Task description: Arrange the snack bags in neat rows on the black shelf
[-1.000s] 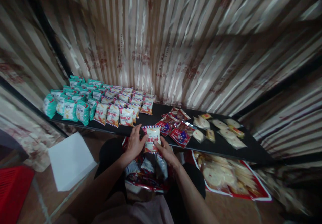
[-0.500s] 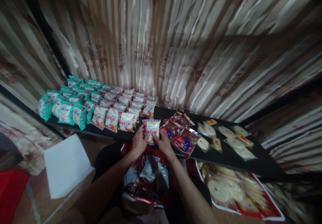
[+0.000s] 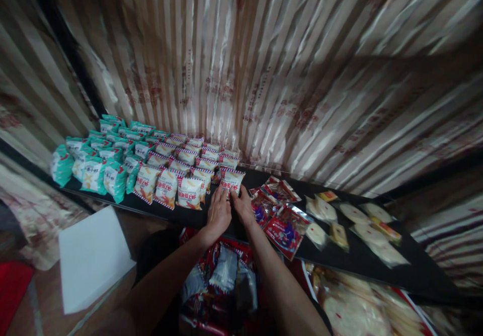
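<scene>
A white snack bag with a striped top edge and red lettering stands upright on the black shelf. Both hands are on its lower part. My left hand presses its fingers against the lower left of the bag. At the lower right, my right hand grips it with the thumb in front; the other fingers are partly hidden. Matching snack bags stand in rows just to the left and behind. Flat red packets lie right of my right hand.
Teal snack bags fill the shelf's left end. Round pale crackers in clear wrap lie at its right. Below are an opened red bag of snacks, a bag of crackers and a white sheet. A striped curtain hangs behind.
Both hands have moved the snack bag away from me, from the shelf's front edge back toward the row behind. The view has shifted slightly.
</scene>
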Available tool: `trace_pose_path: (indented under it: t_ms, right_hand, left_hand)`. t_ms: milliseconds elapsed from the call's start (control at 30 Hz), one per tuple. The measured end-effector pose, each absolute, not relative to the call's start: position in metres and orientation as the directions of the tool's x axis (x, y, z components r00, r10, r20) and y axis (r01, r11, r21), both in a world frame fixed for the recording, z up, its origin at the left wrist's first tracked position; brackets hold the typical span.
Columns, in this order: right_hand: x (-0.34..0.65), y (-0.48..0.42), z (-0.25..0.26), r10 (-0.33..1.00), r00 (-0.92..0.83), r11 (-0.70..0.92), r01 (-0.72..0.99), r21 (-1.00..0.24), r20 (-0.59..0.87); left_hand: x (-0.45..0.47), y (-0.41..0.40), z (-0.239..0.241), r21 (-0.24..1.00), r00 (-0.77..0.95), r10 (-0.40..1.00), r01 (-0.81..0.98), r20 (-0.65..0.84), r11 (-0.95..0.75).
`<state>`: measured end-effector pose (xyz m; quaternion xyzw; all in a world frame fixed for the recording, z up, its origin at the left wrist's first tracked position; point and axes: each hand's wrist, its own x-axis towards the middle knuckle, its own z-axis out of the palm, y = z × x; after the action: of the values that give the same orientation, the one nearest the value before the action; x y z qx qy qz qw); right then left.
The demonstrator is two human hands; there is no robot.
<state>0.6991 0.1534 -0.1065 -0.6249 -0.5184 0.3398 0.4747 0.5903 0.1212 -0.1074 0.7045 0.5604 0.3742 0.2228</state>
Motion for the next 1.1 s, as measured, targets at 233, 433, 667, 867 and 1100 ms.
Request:
trace_pose_path:
  t_ms: [233,433,667,867,1100]
  right_hand:
    - [0.698,0.184,-0.125,0.967,0.232,0.019,0.333,-0.943,0.102]
    - [0.693,0.190,-0.125,0.963,0.256,-0.012,0.373,-0.928,0.090]
    - [0.689,0.191,-0.124,0.946,0.293,-0.023,0.481,-0.876,0.135]
    - [0.687,0.196,-0.128,0.933,0.318,-0.042,0.560,-0.828,0.168]
    - [0.688,0.188,-0.132,0.929,0.297,0.054,0.480,-0.876,0.220]
  left_hand:
    - [0.589,0.136,-0.118,0.707,0.115,0.966,0.662,0.231,-0.248]
    - [0.587,0.143,-0.122,0.688,0.112,0.963,0.679,0.246,-0.255]
    - [0.586,0.142,-0.125,0.643,0.102,0.954,0.718,0.281,-0.266]
    - [0.588,0.143,-0.131,0.602,0.123,0.946,0.745,0.299,-0.287]
    - [0.589,0.139,-0.127,0.599,0.122,0.958,0.758,0.259,-0.258]
